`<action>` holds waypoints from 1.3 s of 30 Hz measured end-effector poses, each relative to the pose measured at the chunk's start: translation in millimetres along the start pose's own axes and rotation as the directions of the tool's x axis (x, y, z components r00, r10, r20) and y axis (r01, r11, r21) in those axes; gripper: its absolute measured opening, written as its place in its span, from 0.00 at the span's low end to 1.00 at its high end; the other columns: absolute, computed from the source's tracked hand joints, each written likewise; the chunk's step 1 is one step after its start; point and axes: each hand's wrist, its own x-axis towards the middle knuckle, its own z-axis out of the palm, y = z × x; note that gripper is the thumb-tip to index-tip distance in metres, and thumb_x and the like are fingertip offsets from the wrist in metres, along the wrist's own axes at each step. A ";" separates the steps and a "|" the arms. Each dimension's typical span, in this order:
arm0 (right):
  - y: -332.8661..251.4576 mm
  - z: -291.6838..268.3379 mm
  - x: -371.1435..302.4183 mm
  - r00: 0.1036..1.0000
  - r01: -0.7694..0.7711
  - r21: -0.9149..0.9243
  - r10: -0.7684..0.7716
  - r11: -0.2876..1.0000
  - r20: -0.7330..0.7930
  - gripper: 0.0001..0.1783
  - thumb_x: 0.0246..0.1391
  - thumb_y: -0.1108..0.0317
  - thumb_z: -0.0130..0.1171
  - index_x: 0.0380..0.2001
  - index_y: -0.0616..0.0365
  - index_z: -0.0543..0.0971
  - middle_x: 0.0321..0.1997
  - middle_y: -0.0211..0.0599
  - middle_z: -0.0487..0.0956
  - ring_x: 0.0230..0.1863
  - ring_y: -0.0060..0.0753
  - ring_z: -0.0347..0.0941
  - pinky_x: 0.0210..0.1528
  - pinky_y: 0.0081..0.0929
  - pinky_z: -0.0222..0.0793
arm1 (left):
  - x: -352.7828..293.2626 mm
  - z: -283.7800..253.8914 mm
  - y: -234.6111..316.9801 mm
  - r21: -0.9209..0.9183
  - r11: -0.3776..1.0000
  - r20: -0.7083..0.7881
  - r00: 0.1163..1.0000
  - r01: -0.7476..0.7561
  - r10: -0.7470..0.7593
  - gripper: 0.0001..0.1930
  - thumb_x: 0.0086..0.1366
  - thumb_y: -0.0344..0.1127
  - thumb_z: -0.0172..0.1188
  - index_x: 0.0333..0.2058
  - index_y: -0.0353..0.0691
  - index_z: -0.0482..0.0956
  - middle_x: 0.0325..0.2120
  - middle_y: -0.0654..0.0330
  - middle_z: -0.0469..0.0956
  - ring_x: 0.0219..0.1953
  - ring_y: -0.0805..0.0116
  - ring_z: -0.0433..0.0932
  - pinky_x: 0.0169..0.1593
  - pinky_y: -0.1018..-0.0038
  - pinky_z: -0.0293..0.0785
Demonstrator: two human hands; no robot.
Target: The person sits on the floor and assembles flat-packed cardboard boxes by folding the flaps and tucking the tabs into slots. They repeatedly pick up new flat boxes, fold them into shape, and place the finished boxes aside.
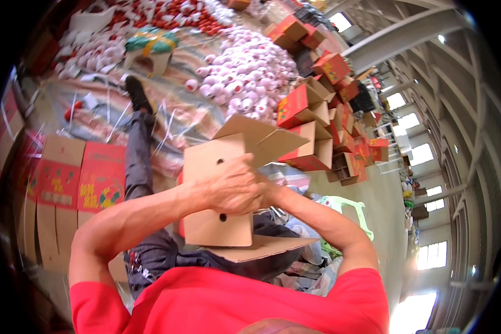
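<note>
A brown cardboard box (203, 229) with two dark round holes stands between my legs, its flaps spread at the far and near ends. Over its middle my two hands meet. My left hand (226, 187) is closed, fingers bunched together; what lies inside its grasp is hidden. My right hand (263, 191) presses against it from the right, most of its fingers covered by the left and blurred. A long flap (267, 139) sticks out past the hands on the far side.
Red printed cartons (103, 175) stand at my left. Ahead lies a heap of fruit in white foam nets (250, 67), with bare red fruit (172, 14) beyond. A stool with a green cover (150, 44) is near it. Open cartons (306, 106) pile up ahead right; a pale green plastic stool (356, 209) stands right.
</note>
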 end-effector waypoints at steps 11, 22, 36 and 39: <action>-53.6 30.2 -8.1 0.948 0.306 -0.308 -0.317 0.901 0.014 0.24 0.45 0.72 0.71 0.49 0.59 0.83 0.56 0.49 0.80 0.61 0.60 0.73 0.68 0.46 0.69 | -29.3 151.3 -20.4 -0.203 0.958 -0.405 0.908 -0.201 0.105 0.08 0.61 0.38 0.62 0.31 0.43 0.74 0.27 0.56 0.75 0.38 0.56 0.78 0.55 0.59 0.68; -23.0 54.2 -45.1 0.969 -0.010 -0.464 -0.106 0.886 -0.223 0.18 0.49 0.71 0.70 0.45 0.64 0.85 0.53 0.52 0.83 0.58 0.59 0.76 0.62 0.50 0.72 | 18.9 210.5 2.5 -0.116 0.972 -0.324 0.917 0.207 -0.234 0.13 0.62 0.34 0.64 0.44 0.38 0.77 0.41 0.53 0.81 0.48 0.55 0.81 0.55 0.62 0.72; -21.2 54.0 -29.2 0.986 -0.032 -0.426 -0.040 0.904 -0.160 0.10 0.54 0.69 0.70 0.37 0.62 0.82 0.47 0.52 0.85 0.61 0.58 0.76 0.66 0.51 0.70 | -50.4 148.4 42.1 -0.544 0.625 -0.382 0.498 0.560 -0.779 0.49 0.54 0.21 0.61 0.77 0.35 0.55 0.75 0.35 0.55 0.77 0.35 0.56 0.79 0.48 0.53; -21.8 54.6 -30.7 0.961 -0.065 -0.442 -0.063 0.895 -0.269 0.11 0.51 0.70 0.74 0.36 0.60 0.83 0.45 0.49 0.86 0.58 0.57 0.77 0.65 0.50 0.71 | -50.4 162.7 22.4 -0.689 0.625 -0.426 0.493 0.367 -0.759 0.50 0.54 0.17 0.57 0.78 0.33 0.51 0.76 0.34 0.53 0.78 0.35 0.53 0.80 0.52 0.51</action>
